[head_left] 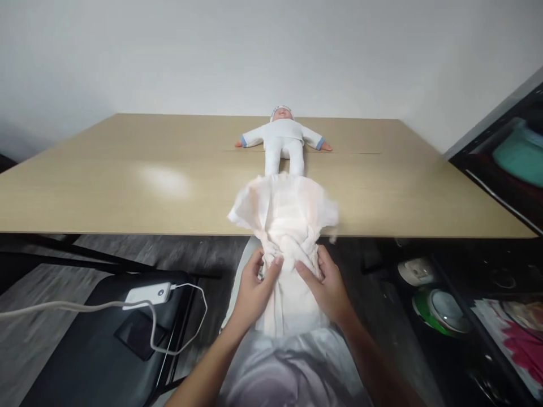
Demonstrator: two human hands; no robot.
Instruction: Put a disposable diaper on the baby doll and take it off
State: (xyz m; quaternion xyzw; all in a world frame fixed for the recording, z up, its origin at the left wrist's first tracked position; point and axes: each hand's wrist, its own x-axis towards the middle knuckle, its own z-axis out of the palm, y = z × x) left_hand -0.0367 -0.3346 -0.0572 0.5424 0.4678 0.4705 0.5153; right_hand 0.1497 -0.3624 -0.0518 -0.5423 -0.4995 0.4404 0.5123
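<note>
Holds a pale, unfolded diaper [292, 220] at the centre of the frame, between both hands. With the left hand [265, 268], pinches the gathered left edge, thumb on top and fingers curled beneath. With the right hand [318, 268], pinches the right edge the same way, thumb laid toward the middle. Between the two thumbs, bunched and wrinkled material. Beyond the hands, flared wings spread to left and right over the front edge of the counter [190, 186], slightly blurred at the tips. Nearer, a smoother panel hanging down toward the lap, at lower centre, above a greyish-purple garment [288, 373].

At upper centre, on the counter, a doll [283, 131] lying on its back in white clothes with blue cuffs, arms stretched out sideways, legs pointing toward the diaper. Feet hidden behind the diaper's far edge; cannot tell whether touching.

At lower left, a black chair [63, 362] bearing a white device [148, 294] with a pale cable [203, 305] and, just beside, a dark phone-like slab [138, 334]. At lower right, beside the counter, a dark shelf with a green-and-white container [441, 312] and bright pink material [526, 350].
</note>
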